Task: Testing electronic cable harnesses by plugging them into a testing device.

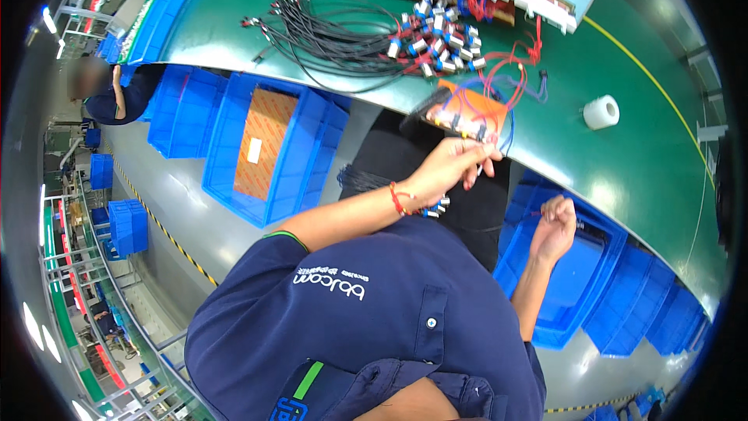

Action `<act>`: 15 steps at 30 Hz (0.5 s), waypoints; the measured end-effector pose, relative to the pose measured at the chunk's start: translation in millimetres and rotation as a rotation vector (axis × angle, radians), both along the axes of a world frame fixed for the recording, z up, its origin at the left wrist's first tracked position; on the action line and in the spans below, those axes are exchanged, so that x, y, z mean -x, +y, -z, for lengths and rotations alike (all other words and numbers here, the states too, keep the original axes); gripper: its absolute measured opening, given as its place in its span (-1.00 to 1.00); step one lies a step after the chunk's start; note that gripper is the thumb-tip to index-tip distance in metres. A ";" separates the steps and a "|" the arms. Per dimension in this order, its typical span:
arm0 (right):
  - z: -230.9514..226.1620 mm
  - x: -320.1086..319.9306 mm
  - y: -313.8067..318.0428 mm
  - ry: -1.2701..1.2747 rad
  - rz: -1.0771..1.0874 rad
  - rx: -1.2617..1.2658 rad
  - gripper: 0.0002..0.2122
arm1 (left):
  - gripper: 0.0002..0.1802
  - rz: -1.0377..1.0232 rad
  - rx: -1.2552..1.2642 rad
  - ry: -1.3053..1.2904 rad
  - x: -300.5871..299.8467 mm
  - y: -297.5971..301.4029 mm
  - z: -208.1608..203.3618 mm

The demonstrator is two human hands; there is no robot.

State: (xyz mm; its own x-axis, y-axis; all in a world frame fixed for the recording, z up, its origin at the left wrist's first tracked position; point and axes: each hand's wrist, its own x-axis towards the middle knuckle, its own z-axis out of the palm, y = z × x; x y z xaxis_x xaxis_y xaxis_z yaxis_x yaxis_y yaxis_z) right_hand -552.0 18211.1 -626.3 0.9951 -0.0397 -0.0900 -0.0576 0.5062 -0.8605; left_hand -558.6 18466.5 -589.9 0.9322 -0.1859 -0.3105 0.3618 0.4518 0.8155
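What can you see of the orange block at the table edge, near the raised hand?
The orange block is a flat, roughly rectangular fixture, plastic by its look, lying tilted at the near edge of the green table. Red and blue wires loop across its top and off its far side. Small connectors sit along its near edge, where the left hand fingers meet them. Finer detail is too blurred to tell.

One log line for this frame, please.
left hand: pinching wires at orange fixture | right hand: fisted on thin wire over blue bin
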 end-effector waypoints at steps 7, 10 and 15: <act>-4.3 6.0 -5.5 -0.027 0.069 0.001 -0.90 | -0.58 -0.027 0.033 0.055 3.8 -11.4 0.3; -7.1 8.5 -4.5 -0.022 0.095 0.011 -0.91 | -0.61 -0.077 -0.052 0.021 6.0 -14.8 3.7; -20.9 2.4 -21.1 -0.081 0.031 0.160 -0.97 | -0.65 0.040 -0.087 -0.034 25.9 -14.1 3.7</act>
